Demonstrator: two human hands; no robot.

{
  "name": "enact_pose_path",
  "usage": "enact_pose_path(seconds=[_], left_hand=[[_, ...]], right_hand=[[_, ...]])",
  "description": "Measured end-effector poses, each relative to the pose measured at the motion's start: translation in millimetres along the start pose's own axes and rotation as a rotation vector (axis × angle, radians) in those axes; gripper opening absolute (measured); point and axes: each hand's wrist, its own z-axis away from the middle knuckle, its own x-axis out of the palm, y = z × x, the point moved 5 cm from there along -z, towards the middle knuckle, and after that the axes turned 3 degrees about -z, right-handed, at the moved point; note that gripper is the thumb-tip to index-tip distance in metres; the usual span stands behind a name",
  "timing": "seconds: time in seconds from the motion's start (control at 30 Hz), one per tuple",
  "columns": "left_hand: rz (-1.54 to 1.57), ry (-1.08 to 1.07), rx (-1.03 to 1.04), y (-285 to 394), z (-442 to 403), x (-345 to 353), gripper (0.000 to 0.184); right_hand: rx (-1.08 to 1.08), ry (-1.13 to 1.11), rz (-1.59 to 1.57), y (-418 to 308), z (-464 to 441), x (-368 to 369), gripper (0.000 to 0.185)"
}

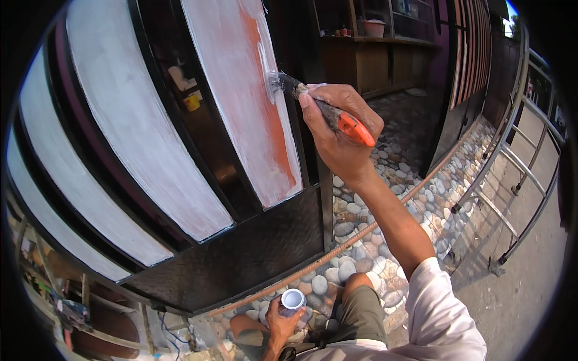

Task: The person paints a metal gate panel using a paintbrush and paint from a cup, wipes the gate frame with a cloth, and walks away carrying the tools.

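Observation:
My right hand (344, 129) is closed round a paintbrush (356, 129) with an orange handle end. The bristles touch the right edge of a wooden slat (241, 90), where white paint partly covers an orange-brown surface. Three more slats to the left, one of them a wide slat (126, 102), are coated white. Low in the view, my left hand (283, 322) holds a small cup (293, 299) of whitish paint upright, near my knees.
Black metal panel (241, 253) below the slats; rusty rail (355, 239) along the ground beside pebbles (346, 271). A metal ladder-like frame (512, 159) stands right. Wooden counter (385, 63) with a pink bowl (374, 28) behind. Stools and cables lower left.

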Motion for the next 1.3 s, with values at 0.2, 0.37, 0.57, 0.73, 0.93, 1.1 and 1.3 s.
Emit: enact_pose_path(seconds=[0.2, 0.37, 0.57, 0.73, 0.93, 1.1, 1.3], left_hand=[[0.047, -0.011, 0.034, 3, 0, 2, 0.066], [0.042, -0.004, 0.051, -7, 5, 3, 0.066], [-0.017, 0.001, 0.019, -1, 6, -3, 0.068], [0.005, 0.016, 0.028, 3, 2, -6, 0.061], [0.088, 0.029, 0.052, 10, -1, -11, 0.061], [0.099, 0.031, 0.045, 7, 0, -10, 0.061], [0.009, 0.009, 0.033, 9, 4, -8, 0.062]], right_hand=[[0.056, -0.12, 0.095, -14, 56, -14, 0.016], [0.262, -0.278, 0.107, -31, 110, -34, 0.017], [0.153, -0.132, 0.027, -12, 33, -15, 0.011], [0.141, -0.01, -0.061, 16, -37, 12, 0.009], [-0.059, 0.069, -0.067, 26, -98, 27, 0.009], [-0.029, -0.015, 0.015, 12, -62, 19, 0.008], [0.075, -0.218, 0.04, -19, 32, -12, 0.014]])
